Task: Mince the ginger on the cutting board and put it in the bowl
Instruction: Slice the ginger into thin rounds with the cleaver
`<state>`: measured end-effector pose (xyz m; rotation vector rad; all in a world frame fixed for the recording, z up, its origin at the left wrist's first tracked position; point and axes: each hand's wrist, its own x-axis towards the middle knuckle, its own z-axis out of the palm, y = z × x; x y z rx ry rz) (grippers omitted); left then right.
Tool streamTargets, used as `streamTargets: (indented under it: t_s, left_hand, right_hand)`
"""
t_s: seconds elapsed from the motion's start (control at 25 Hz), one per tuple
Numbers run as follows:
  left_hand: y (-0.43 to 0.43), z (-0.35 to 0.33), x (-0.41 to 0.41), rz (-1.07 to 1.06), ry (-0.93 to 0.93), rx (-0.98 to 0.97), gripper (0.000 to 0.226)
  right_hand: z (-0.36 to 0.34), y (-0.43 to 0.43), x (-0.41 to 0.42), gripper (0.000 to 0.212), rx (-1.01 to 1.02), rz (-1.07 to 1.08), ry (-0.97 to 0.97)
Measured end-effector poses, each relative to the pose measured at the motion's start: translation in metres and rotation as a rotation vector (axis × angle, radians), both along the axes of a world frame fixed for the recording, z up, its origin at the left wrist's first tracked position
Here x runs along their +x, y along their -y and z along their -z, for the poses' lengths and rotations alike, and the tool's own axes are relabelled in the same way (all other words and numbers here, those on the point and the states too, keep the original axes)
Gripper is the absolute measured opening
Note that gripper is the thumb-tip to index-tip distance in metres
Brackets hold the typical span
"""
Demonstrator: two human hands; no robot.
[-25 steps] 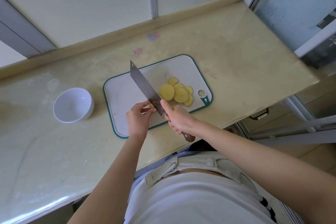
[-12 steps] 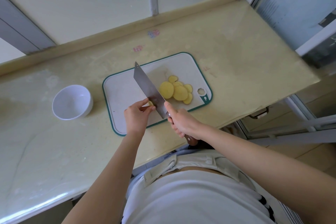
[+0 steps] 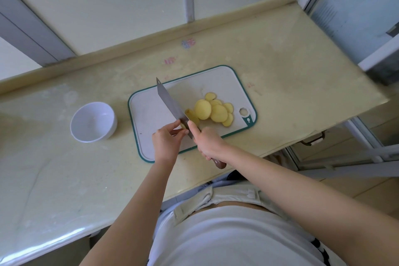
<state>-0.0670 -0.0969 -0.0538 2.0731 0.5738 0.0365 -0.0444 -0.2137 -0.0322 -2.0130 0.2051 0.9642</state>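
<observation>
The right hand [image 3: 207, 141] is clenched around the wooden handle of a cleaver [image 3: 169, 101], forefinger along the blade's spine. The left hand [image 3: 166, 140] pinches a small ginger piece [image 3: 184, 125] against the blade. Cut ginger slices [image 3: 218, 112] lie at the blade's 3 o'clock on the cutting board [image 3: 146, 114]. The white bowl [image 3: 92, 122] sits at the board's 9 o'clock on the countertop [image 3: 280, 93].

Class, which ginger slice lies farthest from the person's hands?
The small slice at the pile's far end; the other slices overlap one another, closer to the knife.
</observation>
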Motion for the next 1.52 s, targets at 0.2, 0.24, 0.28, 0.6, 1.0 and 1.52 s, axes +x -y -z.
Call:
streamTargets:
  t_s: [0.2,0.24,0.28,0.6,1.0,1.52]
  left_hand:
    - [-0.001,0.004,-0.002,-0.006,0.005,0.003,0.038]
    - [0.000,0.004,-0.003,-0.001,0.010,0.001,0.038]
    - [0.000,0.005,-0.003,0.008,0.016,0.000,0.039]
    - [0.003,0.002,-0.011,0.025,0.081,0.026,0.036]
    - [-0.004,0.012,-0.016,-0.010,0.017,0.058,0.029]
    - [-0.014,-0.074,0.012,-0.257,0.545,0.060,0.014]
  right_hand:
    - [0.001,-0.002,-0.003,0.063,-0.051,-0.026,0.060]
    - [0.002,-0.002,-0.002,0.062,-0.052,-0.028,0.051]
    - [0.002,-0.001,-0.001,0.062,-0.049,-0.020,0.038]
    - [-0.007,0.005,0.003,0.058,0.073,0.053,-0.086]
    - [-0.035,0.026,-0.001,0.053,0.207,0.018,-0.044]
    - [-0.032,0.045,-0.010,0.054,-0.215,-0.376,0.630]
